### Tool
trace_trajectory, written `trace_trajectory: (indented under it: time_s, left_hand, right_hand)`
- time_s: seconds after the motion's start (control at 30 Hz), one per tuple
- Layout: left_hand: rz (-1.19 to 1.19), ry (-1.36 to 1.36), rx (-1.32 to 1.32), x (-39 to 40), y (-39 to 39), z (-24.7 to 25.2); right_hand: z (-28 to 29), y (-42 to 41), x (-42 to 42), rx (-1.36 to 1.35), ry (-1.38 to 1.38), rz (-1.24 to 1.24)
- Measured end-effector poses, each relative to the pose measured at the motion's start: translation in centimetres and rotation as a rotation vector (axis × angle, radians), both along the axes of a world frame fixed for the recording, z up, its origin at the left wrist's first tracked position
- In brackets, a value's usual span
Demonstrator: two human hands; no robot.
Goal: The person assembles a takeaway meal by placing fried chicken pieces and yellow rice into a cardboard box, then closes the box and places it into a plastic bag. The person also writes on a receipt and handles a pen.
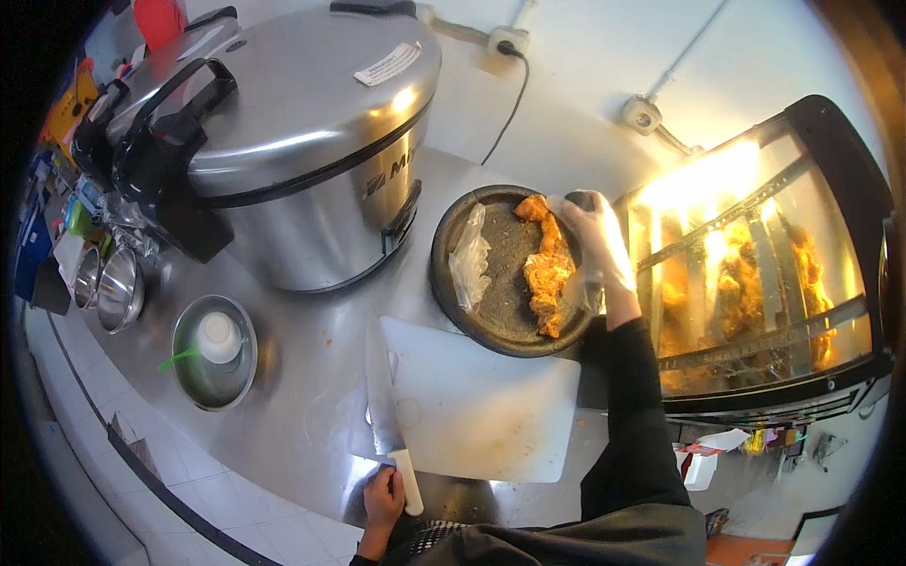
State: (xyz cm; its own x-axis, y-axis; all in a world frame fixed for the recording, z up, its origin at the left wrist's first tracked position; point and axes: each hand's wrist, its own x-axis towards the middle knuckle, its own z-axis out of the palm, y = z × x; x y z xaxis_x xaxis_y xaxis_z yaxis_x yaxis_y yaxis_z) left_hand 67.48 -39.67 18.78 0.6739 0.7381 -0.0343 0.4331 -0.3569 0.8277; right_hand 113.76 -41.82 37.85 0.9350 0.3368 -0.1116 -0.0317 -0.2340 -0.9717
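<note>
My right hand [594,233], in a clear plastic glove, is at the right rim of a round dark stone plate [506,272]; whether it grips anything is hidden by glare and the glove. Pieces of fried chicken [548,272] lie on the plate beside that hand, and a crumpled clear plastic glove [471,258] lies at its left. Below the plate is a white cutting board [488,410]. A large knife [384,403] with a cream handle lies along the board's left edge. My bare left hand [384,499] is curled beside the knife handle, its fingertips hidden.
A big steel pot with a lid [318,156] stands at the back left. A lit glass display warmer [757,283] with fried food is at the right. At the left, a metal bowl [212,396] holds a white cup [219,337] and something green. Wall sockets [642,114] are behind.
</note>
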Motion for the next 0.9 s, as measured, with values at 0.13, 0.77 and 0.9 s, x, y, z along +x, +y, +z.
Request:
trace_trajectory:
  time_s: [0.13,0.77,0.9]
  left_hand:
    - [-0.05,0.013,0.048,0.7,0.5,-0.7]
    - [-0.018,-0.022,-0.023,-0.2,-0.2,-1.1]
    - [-0.021,-0.075,-0.001,0.2,-0.2,-0.4]
  right_hand:
    - [-8.9,-3.0,0.6,-0.791,-0.54,0.08]
    - [-5.8,3.3,-1.9,0.102,0.334,0.321]
    - [-10.1,6.6,-2.9,-0.508,-0.13,-0.127]
